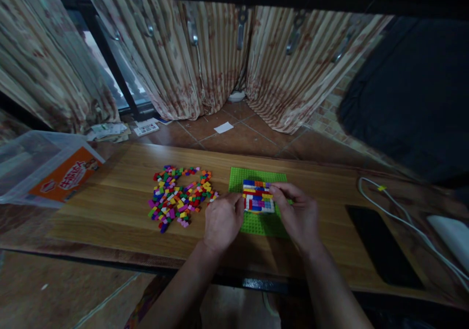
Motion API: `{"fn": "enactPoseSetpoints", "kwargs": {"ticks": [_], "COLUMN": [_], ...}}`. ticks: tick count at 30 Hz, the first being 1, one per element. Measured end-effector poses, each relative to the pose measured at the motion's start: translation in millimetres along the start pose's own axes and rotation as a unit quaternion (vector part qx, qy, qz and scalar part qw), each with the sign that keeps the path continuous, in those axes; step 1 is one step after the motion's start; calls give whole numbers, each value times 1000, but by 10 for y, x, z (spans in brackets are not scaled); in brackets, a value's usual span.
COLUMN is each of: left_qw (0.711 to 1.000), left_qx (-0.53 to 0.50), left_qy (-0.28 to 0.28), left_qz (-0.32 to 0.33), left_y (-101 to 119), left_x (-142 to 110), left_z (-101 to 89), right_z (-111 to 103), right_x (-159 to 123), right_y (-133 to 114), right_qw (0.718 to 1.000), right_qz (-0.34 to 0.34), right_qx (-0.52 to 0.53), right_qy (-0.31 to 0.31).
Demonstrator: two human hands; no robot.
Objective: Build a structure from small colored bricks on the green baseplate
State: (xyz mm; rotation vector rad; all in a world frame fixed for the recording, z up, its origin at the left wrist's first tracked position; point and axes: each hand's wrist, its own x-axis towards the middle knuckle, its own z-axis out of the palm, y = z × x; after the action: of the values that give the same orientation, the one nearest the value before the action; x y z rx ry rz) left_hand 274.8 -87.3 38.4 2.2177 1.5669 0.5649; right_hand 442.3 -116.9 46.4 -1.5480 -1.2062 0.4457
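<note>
A block of joined toy bricks (258,197) in blue, red, white, yellow and purple is over the green studded baseplate (262,224). Its left side is gripped by my left hand (224,219), whose fingers are curled in. At the other side my right hand (298,211) pinches the block's right edge between thumb and fingers. I cannot tell whether the block touches the baseplate. Left of my left hand lies a loose pile of small coloured bricks (179,197).
A clear plastic bin (40,143) with an orange label stands at the table's left end. Toward the right of the wooden tabletop (120,221) lies a dark flat slab (383,246), with a white cable (399,216) running past it. Striped curtains (176,65) hang beyond the table.
</note>
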Motion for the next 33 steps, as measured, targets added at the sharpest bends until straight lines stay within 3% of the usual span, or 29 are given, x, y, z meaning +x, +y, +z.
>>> {"fn": "enactPoseSetpoints", "kwargs": {"ticks": [11,19,25,27,29,33], "left_qw": [994,995,995,977,942,825], "left_qx": [107,94,-82,-183,-303,-517], "left_qy": [-28,-17,42,57,49,11], "left_qz": [23,13,-48,-90,-138,-227], "left_y": [113,120,63,35,21,48], "left_x": [25,34,75,123,178,256], "left_z": [-62,-43,15,64,103,106], "right_z": [-79,-4,38,37,40,56], "right_x": [117,116,98,99,102,111], "right_y": [213,234,233,236,236,246], "right_qw": [993,989,987,988,988,989], "right_qz": [58,104,112,116,126,121], "right_qx": [-48,-95,-87,-70,-53,-64], "right_qy": [88,-37,-70,-69,-68,-58]}}
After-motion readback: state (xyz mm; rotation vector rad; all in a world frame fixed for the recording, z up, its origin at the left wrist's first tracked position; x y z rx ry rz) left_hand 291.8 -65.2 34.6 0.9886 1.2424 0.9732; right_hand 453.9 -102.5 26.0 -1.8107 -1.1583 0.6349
